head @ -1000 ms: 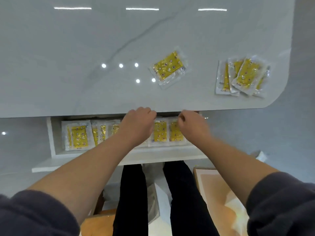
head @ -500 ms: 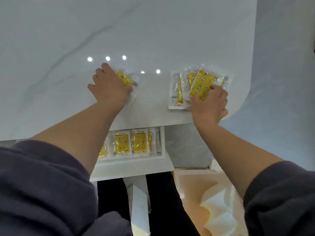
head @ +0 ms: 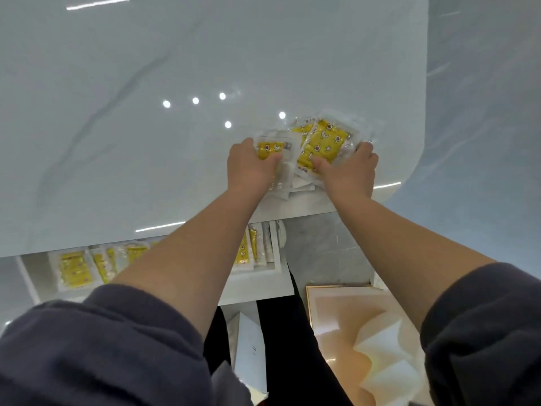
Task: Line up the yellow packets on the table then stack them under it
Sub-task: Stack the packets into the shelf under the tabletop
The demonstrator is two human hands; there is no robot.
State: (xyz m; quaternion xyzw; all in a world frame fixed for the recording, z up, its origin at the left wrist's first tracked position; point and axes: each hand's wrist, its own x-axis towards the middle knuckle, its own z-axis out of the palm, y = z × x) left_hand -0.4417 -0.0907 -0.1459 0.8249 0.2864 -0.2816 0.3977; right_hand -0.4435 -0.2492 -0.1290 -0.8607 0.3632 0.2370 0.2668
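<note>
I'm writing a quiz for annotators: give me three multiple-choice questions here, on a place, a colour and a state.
1. Where do the stored packets lie? A. on the shelf under the table B. on the floor C. in a box
2. What colour is their print? A. red B. yellow C. blue
3. What is the left hand doing? A. resting flat, empty B. gripping a packet C. hanging off the table
Answers: 1 A, they line the shelf below the table; 2 B, yellow shows through clear wrap; 3 B, it curls round one packet; the right hand holds the pile.
</note>
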